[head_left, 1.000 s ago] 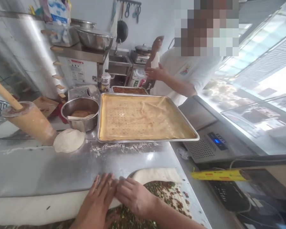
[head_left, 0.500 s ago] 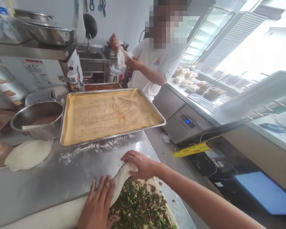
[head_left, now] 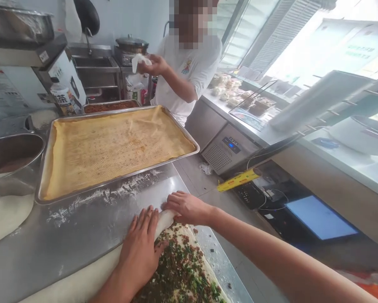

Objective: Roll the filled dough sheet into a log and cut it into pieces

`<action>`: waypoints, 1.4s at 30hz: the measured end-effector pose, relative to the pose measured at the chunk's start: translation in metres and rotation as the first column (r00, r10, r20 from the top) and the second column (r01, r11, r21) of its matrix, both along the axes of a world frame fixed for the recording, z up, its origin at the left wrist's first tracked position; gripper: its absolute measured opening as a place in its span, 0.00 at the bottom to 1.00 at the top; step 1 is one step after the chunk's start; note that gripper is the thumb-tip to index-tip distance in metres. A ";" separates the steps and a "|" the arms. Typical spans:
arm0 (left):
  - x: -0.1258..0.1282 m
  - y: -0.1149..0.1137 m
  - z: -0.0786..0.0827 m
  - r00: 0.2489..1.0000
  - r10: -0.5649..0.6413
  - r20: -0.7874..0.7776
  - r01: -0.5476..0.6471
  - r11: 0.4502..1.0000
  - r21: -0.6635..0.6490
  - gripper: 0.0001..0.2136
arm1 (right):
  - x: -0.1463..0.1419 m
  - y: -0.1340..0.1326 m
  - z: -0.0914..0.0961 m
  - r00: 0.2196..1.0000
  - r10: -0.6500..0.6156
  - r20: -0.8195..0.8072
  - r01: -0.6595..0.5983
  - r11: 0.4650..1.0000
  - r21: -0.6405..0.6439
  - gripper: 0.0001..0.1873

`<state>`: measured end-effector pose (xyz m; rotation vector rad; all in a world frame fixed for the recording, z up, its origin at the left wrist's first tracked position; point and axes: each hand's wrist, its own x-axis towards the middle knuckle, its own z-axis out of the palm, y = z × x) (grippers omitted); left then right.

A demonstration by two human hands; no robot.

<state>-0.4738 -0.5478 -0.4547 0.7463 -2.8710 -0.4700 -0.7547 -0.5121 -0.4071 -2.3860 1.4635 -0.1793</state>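
Observation:
A long sheet of white dough (head_left: 81, 280) lies on the steel counter (head_left: 81, 227), its near part spread with a green and brown chopped filling (head_left: 182, 273). My left hand (head_left: 141, 248) presses flat, fingers stretched out, on the rolled edge of the dough. My right hand (head_left: 185, 207) curls its fingers over the rolled end of the dough (head_left: 164, 219) at the far right.
A large metal tray (head_left: 119, 179) lined with tan perforated paper sits behind the dough. A steel bowl (head_left: 12, 153) and a flat dough round (head_left: 4, 216) lie at left. Another person (head_left: 189, 71) stands beyond the tray holding a white piece. A yellow roll (head_left: 238, 181) lies right.
The view has swung right and closer. My right hand moved from beside the left out to the dough's right end, and the edge there is now rolled over the filling.

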 end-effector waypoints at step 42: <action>-0.030 0.043 0.010 0.958 -0.280 -0.062 0.276 0.959 -0.063 0.35 | 0.049 0.141 -0.033 0.427 -0.822 0.376 0.884 0.467 0.017 0.22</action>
